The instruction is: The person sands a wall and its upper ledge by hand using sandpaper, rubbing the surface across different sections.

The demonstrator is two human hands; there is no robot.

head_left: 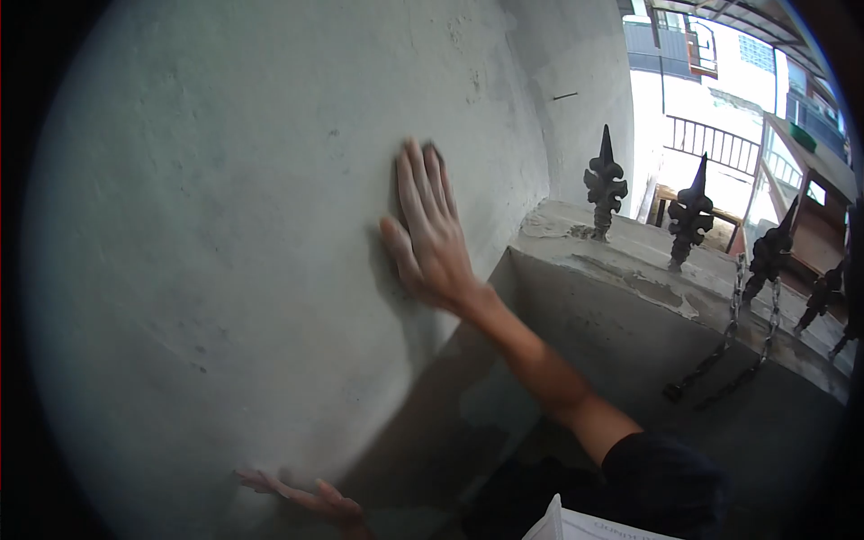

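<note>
My right hand (pixel 434 238) lies flat against a grey plastered wall (pixel 252 225), its fingers stretched upward and the thumb apart. Pale dust seems to coat its fingers, and nothing is in it. Lower down, near the bottom of the view, my left hand (pixel 310 495) is by the same wall with fingers extended and nothing held. Whether its palm touches the surface I cannot tell. The wall shows small pits, bumps and darker patches. A dark sleeve (pixel 661 477) covers my right upper arm.
A low wall meets the plastered one at right, its ledge (pixel 630 279) rough and chipped. Several pointed iron spikes (pixel 690 216) rise from it, and a chain (pixel 733 315) hangs over it. A nail (pixel 565 96) sticks out nearby. Printed white material (pixel 585 526) shows at the bottom edge.
</note>
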